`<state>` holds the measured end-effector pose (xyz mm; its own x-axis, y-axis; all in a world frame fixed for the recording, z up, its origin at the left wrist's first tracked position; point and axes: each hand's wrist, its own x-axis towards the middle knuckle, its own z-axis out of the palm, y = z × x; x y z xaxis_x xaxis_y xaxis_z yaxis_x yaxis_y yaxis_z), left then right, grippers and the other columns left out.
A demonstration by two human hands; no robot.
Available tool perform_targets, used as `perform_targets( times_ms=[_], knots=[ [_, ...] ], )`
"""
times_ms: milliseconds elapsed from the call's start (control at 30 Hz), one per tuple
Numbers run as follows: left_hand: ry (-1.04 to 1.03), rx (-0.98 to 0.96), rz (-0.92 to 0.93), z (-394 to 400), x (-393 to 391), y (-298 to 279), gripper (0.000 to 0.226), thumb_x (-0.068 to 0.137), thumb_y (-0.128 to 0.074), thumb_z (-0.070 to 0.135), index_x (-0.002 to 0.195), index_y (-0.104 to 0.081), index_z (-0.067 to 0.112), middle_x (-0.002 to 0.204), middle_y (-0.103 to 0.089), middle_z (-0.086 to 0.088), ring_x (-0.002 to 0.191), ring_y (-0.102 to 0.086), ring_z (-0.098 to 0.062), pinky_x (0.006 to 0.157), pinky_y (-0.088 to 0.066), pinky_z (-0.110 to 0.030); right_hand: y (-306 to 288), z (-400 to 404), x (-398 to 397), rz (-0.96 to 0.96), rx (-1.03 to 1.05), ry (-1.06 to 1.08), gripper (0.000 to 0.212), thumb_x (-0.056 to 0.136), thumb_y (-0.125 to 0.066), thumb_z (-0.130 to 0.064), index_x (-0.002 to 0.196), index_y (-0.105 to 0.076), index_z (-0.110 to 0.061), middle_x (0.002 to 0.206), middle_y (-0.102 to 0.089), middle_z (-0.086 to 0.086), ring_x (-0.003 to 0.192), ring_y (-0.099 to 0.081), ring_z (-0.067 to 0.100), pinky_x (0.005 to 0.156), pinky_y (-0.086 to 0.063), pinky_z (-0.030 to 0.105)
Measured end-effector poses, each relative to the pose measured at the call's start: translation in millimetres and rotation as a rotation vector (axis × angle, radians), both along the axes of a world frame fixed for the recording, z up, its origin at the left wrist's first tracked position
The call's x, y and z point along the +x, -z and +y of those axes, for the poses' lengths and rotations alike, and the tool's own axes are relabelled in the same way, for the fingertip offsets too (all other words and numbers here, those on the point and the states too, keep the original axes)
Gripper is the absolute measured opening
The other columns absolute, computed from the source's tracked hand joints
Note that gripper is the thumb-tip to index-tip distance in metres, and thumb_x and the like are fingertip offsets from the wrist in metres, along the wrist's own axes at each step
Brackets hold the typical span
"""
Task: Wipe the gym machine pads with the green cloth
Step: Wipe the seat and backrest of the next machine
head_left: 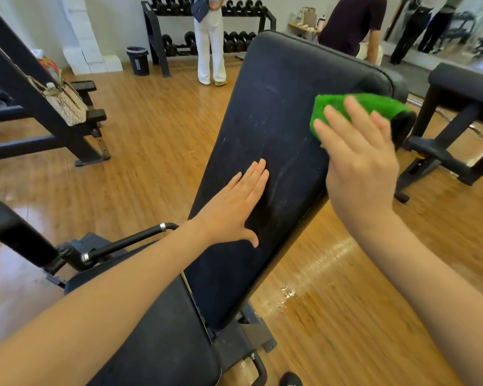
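Note:
A long black back pad (279, 112) of a gym bench slopes up and away from me, dusty with pale streaks. Its seat pad (162, 338) lies below, partly under my left forearm. My left hand (236, 207) lies flat on the middle of the back pad, fingers straight and together. My right hand (357, 151) presses the green cloth (357, 104) against the pad's right edge near the top, fingers spread and straight over it. The cloth drapes over that edge.
Another black bench (457, 87) stands close on the right. A black machine frame (48, 118) with a beige bag hung on it is at the left. A padded arm (14, 232) sits near left. A dumbbell rack (207, 26), a bin and two standing people are behind. The floor is wood.

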<state>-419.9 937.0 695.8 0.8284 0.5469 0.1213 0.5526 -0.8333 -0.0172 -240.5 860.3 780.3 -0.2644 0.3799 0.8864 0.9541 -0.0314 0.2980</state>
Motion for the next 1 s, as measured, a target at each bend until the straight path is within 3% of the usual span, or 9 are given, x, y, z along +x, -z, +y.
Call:
perform_targets(
  times_ms=[133, 367, 567, 733, 800, 900, 1000],
  knots=[
    [0.013, -0.005, -0.007, 1.5, -0.6, 1.4, 0.128, 0.073, -0.065, 0.067, 0.135, 0.031, 0.01, 0.143, 0.039, -0.005, 0.134, 0.034, -0.019, 0.114, 0.013, -0.031, 36.5, -14.1, -16.7, -0.039, -0.192, -0.032, 0.029, 0.096, -0.042, -0.004, 0.109, -0.068, -0.002, 0.116, -0.065, 0.015, 0.116, -0.057, 0.031, 0.106, -0.029, 0.038],
    [0.048, -0.004, -0.069, 4.9, -3.7, 6.6, 0.128, 0.07, -0.068, 0.065, 0.139, 0.025, 0.009, 0.146, 0.032, -0.007, 0.137, 0.028, -0.02, 0.116, 0.01, -0.032, 22.5, -21.8, -11.1, -0.055, -0.325, 0.024, 0.032, 0.092, -0.053, -0.009, 0.123, -0.059, -0.008, 0.131, -0.056, 0.01, 0.129, -0.043, 0.028, 0.112, -0.017, 0.04],
    [0.032, -0.065, -0.104, 4.9, -13.5, 31.3, 0.127, 0.07, -0.07, 0.064, 0.141, 0.019, 0.008, 0.149, 0.027, -0.008, 0.14, 0.024, -0.02, 0.116, 0.007, -0.032, 54.3, -17.7, -29.8, -0.015, -0.239, 0.087, 0.026, 0.094, -0.049, -0.004, 0.116, -0.064, -0.004, 0.121, -0.063, 0.011, 0.121, -0.053, 0.028, 0.108, -0.026, 0.037],
    [0.021, -0.135, -0.132, 0.1, -24.5, 59.7, 0.126, 0.072, -0.071, 0.061, 0.14, 0.021, 0.008, 0.148, 0.029, -0.007, 0.14, 0.026, -0.02, 0.118, 0.008, -0.034, 99.5, -25.2, -53.7, -0.056, -0.395, 0.095, 0.034, 0.098, -0.035, -0.008, 0.114, -0.065, -0.002, 0.121, -0.063, 0.014, 0.119, -0.055, 0.029, 0.108, -0.029, 0.039],
    [0.015, -0.16, -0.135, -1.8, -27.3, 69.1, 0.126, 0.072, -0.072, 0.06, 0.14, 0.021, 0.009, 0.148, 0.03, -0.007, 0.139, 0.026, -0.019, 0.118, 0.007, -0.034, 131.4, -33.9, -67.8, -0.11, -0.561, 0.121, 0.035, 0.09, -0.044, -0.013, 0.115, -0.065, -0.002, 0.122, -0.062, 0.015, 0.119, -0.055, 0.029, 0.107, -0.031, 0.04],
    [0.009, -0.168, -0.079, -2.6, -34.5, 85.3, 0.127, 0.073, -0.07, 0.06, 0.137, 0.026, 0.009, 0.145, 0.034, -0.007, 0.137, 0.03, -0.019, 0.118, 0.008, -0.034, 165.3, -43.2, -83.8, -0.154, -0.793, 0.142, 0.047, 0.07, -0.076, -0.014, 0.114, -0.065, -0.001, 0.122, -0.061, 0.016, 0.118, -0.055, 0.029, 0.101, -0.032, 0.046],
    [-0.005, -0.193, -0.026, -5.2, -46.8, 103.8, 0.128, 0.074, -0.071, 0.06, 0.136, 0.029, 0.009, 0.144, 0.036, -0.007, 0.136, 0.031, -0.019, 0.116, 0.01, -0.033, 157.5, -45.4, -89.6, -0.062, -0.825, 0.091, 0.052, 0.061, -0.079, -0.007, 0.112, -0.067, -0.004, 0.119, -0.064, 0.014, 0.117, -0.056, 0.028, 0.1, -0.031, 0.048]
  ],
)
